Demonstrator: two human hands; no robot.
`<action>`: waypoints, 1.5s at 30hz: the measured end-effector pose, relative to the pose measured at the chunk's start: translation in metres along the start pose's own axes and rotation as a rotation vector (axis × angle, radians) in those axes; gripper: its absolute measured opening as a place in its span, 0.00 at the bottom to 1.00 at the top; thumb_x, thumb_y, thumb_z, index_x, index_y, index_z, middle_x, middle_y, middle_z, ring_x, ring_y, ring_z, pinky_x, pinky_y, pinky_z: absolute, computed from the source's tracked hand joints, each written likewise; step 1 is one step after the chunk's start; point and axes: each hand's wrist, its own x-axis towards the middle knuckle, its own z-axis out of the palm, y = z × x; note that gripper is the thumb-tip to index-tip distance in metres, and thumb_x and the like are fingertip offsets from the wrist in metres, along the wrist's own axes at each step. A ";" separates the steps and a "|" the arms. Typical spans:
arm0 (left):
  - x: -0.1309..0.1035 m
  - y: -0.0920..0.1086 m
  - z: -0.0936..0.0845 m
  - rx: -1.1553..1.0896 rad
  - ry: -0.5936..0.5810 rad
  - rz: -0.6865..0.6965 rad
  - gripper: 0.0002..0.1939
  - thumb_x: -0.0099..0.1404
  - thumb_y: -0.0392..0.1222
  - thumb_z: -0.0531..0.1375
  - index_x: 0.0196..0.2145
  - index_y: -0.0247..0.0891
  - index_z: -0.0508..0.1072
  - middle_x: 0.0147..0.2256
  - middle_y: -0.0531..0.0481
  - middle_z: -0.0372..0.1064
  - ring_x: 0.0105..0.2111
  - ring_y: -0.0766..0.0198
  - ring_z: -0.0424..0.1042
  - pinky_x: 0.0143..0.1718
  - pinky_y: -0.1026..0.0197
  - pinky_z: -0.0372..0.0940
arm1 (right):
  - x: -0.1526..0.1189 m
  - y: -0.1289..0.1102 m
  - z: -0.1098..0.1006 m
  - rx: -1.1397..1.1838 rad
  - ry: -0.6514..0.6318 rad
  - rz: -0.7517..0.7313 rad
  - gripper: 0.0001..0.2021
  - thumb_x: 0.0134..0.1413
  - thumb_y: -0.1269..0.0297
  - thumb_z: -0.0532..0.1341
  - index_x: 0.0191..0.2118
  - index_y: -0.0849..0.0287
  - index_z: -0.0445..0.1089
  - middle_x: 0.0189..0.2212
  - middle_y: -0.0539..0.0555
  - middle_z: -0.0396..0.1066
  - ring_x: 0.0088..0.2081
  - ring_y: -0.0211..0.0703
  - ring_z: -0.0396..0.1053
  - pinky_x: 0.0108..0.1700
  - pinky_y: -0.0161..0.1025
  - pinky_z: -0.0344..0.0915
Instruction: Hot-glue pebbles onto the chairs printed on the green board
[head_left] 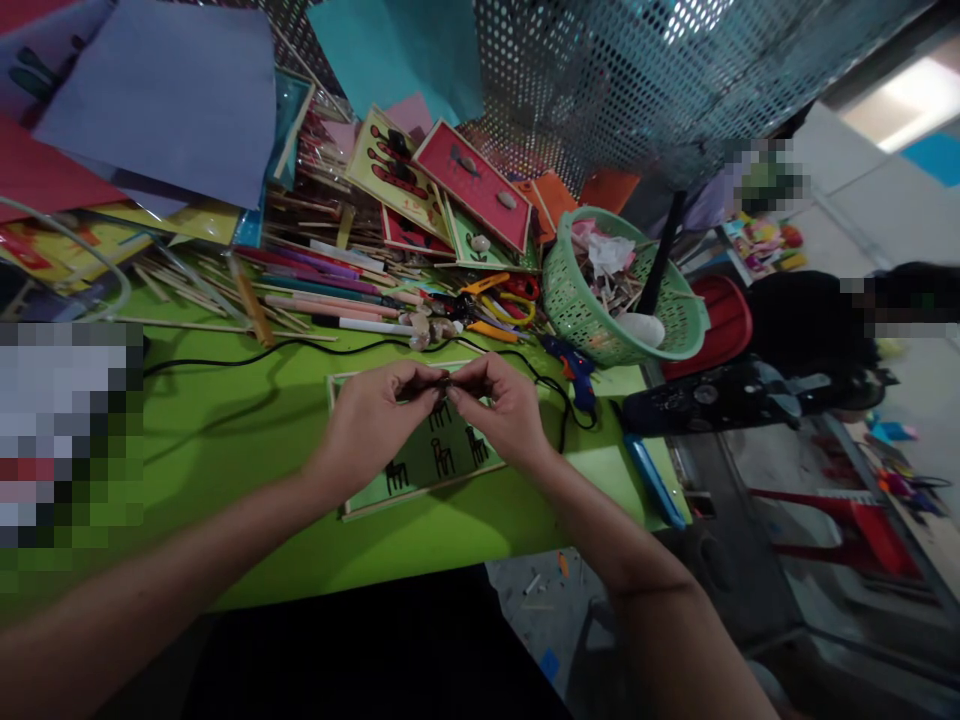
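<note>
My left hand (380, 412) and my right hand (508, 405) meet above a green framed card (418, 487). Fingertips and thumbs of both are pinched together around a tiny dark piece (447, 382), mostly hidden and too small to name. Several black drawn figures with legs, like small chairs or animals, show on the card below. Light wooden sticks edge the card, which lies on the bright green tabletop (277, 500). Both my hands cover its upper part.
Behind the card lie pens (330, 285), yellow-handled scissors (510, 305), pebbles (429, 328) and finished framed cards (480, 185). A blue glue gun (571, 365) with a black cord sits right of them, below a green basket (630, 340) of scraps. Another person (802, 320) is at the right.
</note>
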 end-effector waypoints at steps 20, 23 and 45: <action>0.000 0.002 -0.001 0.003 -0.002 -0.019 0.11 0.63 0.44 0.64 0.41 0.37 0.81 0.39 0.48 0.82 0.38 0.59 0.79 0.43 0.58 0.72 | 0.000 0.000 -0.006 0.014 -0.048 0.018 0.05 0.58 0.63 0.65 0.38 0.57 0.74 0.33 0.51 0.76 0.31 0.37 0.71 0.36 0.37 0.69; -0.002 0.001 -0.001 0.050 0.003 0.007 0.10 0.64 0.43 0.63 0.41 0.38 0.81 0.38 0.49 0.82 0.38 0.59 0.78 0.44 0.57 0.72 | 0.000 -0.002 -0.004 -0.034 -0.017 0.002 0.03 0.56 0.65 0.65 0.35 0.57 0.73 0.30 0.50 0.76 0.29 0.36 0.70 0.33 0.35 0.67; -0.006 0.003 -0.001 0.231 0.036 0.134 0.07 0.66 0.41 0.62 0.40 0.42 0.81 0.38 0.52 0.82 0.37 0.60 0.79 0.42 0.60 0.72 | 0.001 -0.002 -0.007 0.150 -0.048 0.120 0.06 0.57 0.62 0.66 0.32 0.57 0.72 0.25 0.47 0.71 0.28 0.35 0.66 0.32 0.35 0.64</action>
